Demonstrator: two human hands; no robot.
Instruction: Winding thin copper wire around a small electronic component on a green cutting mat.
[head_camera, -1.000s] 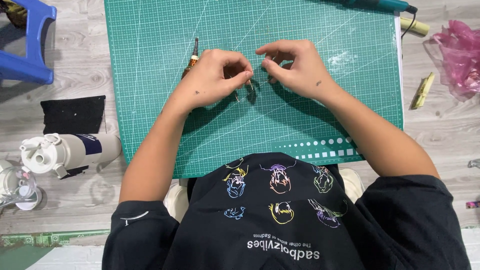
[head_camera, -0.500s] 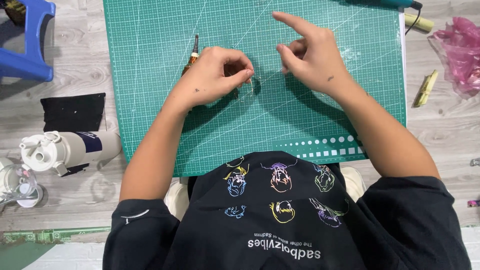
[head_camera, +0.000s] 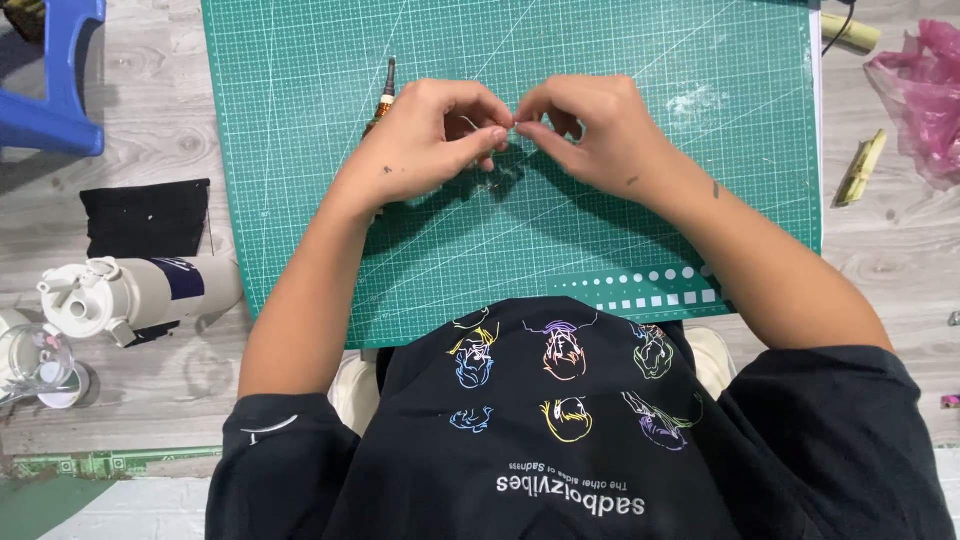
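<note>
My left hand (head_camera: 430, 140) and my right hand (head_camera: 595, 135) meet over the middle of a green cutting mat (head_camera: 600, 60). Their thumbs and forefingers pinch together on a small thin wire-like piece (head_camera: 505, 126), mostly hidden by the fingertips. A fine pale loop of it shows by my left thumb. A slim tool with a dark tip and orange-brown collar (head_camera: 386, 88) lies on the mat, its lower part hidden under my left hand.
A blue plastic stool (head_camera: 50, 110) stands at the top left. On the wooden floor to the left lie a black cloth (head_camera: 145, 215), a white bottle on its side (head_camera: 130, 290) and a clear cup (head_camera: 40, 365). A pink plastic bag (head_camera: 925, 90) and a yellow-green stick (head_camera: 860, 165) are to the right.
Half a second ago my right hand was lifted away, forefinger extended. It has come back left and now pinches against my left fingertips. My left hand stayed put.
</note>
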